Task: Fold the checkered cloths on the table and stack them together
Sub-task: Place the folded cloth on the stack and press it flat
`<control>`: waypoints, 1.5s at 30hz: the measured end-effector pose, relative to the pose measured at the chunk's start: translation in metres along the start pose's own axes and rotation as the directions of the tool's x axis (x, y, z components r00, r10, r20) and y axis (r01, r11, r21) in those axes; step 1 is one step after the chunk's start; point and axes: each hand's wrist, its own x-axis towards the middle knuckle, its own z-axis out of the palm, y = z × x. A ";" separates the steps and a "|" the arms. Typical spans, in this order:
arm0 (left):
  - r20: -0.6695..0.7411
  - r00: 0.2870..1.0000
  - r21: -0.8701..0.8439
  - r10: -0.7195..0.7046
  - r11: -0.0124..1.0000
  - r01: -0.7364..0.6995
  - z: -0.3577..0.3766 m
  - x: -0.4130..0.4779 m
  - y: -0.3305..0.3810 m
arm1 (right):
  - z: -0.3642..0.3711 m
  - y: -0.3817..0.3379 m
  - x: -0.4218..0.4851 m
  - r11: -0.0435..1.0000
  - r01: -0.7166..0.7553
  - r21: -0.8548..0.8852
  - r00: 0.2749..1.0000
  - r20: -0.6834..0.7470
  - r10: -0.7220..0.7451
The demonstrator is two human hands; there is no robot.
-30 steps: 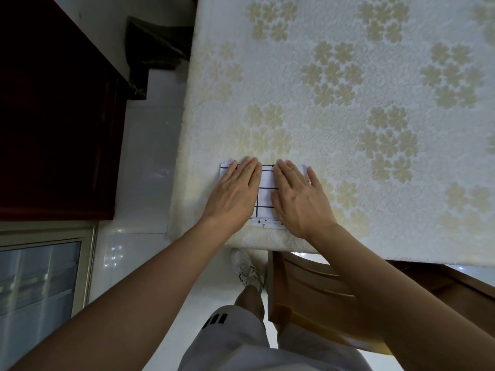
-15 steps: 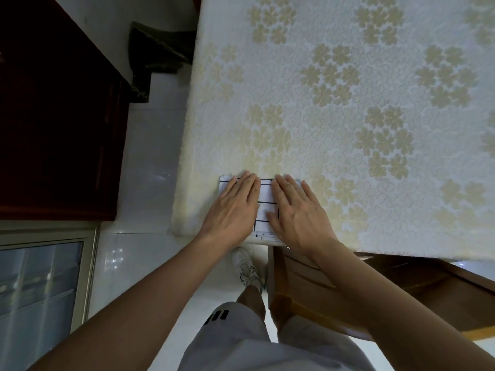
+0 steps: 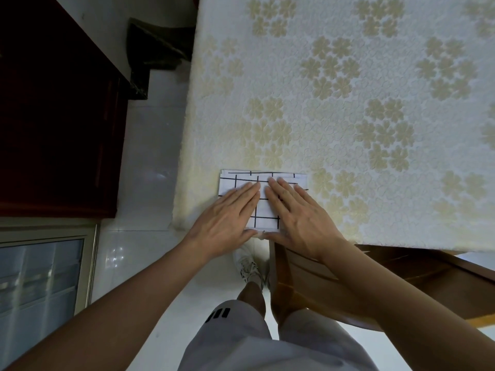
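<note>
Pressing down flat on the folded checkered cloths [image 3: 263,212] with left hand [image 3: 227,218] and right hand [image 3: 300,218] side by side, fingers [image 3: 246,194] straight, held close together, curled round nothing. Lying stacked at the near left corner of the counter [image 3: 348,103], reaching its near rim, layered edges showing along the far side. Standing just left of a wooden chair [image 3: 308,285] pushed under the counter.
</note>
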 end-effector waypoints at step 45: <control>-0.213 0.976 0.085 0.039 0.996 -0.021 0.007 0.033 -0.007 | -0.002 0.018 0.018 0.999 -0.003 -0.043 0.995 -0.097 -0.001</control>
